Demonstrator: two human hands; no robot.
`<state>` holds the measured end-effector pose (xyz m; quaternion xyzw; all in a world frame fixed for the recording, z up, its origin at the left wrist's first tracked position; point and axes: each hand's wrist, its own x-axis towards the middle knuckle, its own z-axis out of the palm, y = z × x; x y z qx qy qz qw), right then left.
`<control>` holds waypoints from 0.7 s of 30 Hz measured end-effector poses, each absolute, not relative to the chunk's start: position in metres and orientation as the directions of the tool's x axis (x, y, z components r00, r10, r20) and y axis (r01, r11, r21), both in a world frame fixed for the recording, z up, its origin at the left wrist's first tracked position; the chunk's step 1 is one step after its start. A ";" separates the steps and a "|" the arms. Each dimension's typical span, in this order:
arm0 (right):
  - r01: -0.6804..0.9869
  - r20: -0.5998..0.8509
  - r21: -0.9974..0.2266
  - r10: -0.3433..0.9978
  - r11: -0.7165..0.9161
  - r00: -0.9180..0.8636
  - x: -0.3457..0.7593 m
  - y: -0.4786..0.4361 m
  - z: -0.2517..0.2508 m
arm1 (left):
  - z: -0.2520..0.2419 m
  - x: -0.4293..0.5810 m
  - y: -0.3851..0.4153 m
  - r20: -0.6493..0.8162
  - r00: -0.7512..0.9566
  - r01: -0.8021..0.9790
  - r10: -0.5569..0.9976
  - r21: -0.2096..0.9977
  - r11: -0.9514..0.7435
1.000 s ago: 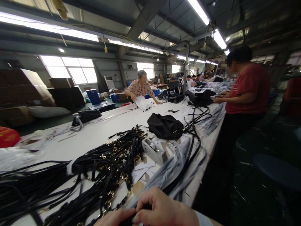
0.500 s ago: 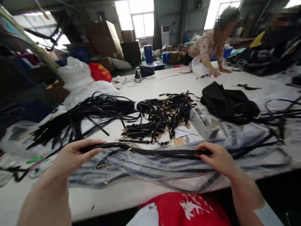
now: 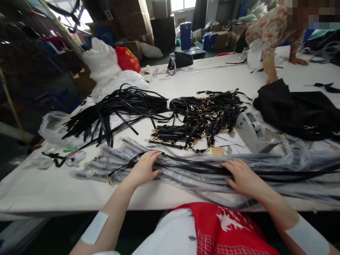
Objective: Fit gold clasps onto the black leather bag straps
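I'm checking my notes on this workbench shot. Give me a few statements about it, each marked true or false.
1. The left hand and the right hand both rest on a black strap lying over plastic-sleeved straps. True.
2. The tape dispenser stands left of the strap bundle. False: it stands to the right, between the bundle and the black bag.
3. A red bag sits beside white plastic bags. True.
4. The black bag is held in the left hand. False: it lies on the table, and neither hand touches it.
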<state>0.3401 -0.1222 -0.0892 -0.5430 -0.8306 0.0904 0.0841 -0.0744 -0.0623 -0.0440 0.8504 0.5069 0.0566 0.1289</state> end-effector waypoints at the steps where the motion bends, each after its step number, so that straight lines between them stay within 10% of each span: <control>1: 0.886 0.047 -0.228 0.914 0.403 -0.404 0.337 -0.121 -0.090 | -0.044 -0.067 -0.060 -0.031 0.495 0.837 0.869 0.288 -0.466; 21: 0.768 0.284 -0.625 0.957 0.138 0.059 0.365 -0.136 0.013 | -0.034 -0.019 -0.021 0.161 0.501 0.783 0.851 0.335 -0.524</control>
